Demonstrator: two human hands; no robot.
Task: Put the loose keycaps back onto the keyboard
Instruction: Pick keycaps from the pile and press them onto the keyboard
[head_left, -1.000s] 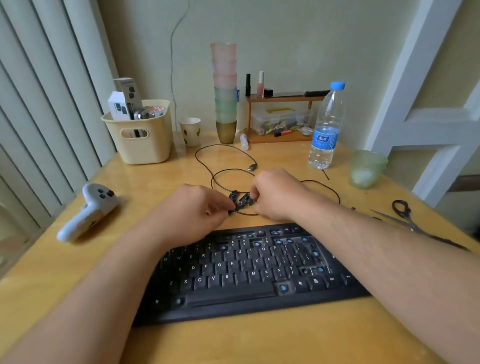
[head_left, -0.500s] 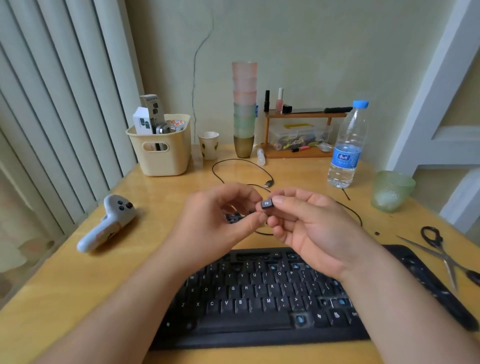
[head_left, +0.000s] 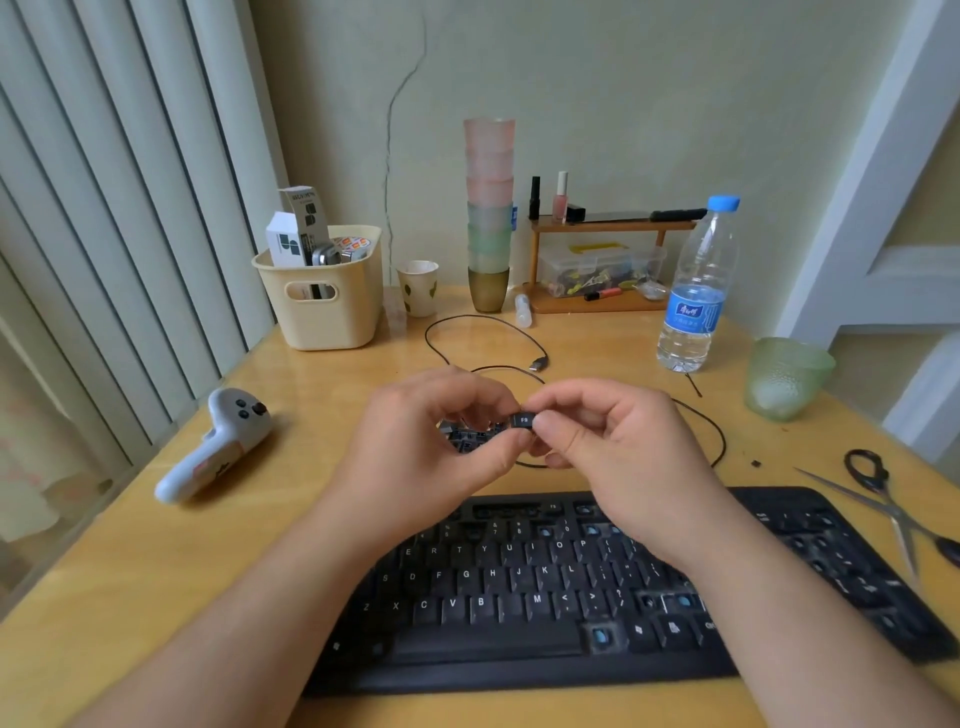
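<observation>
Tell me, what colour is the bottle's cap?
Blue. The bottle wears a bright blue cap, seen best in the head view.

Black keyboard (head_left: 519, 613), blue switch stems; cream basket (head_left: 324, 306); blue-capped bottle (head_left: 698, 291).
</observation>
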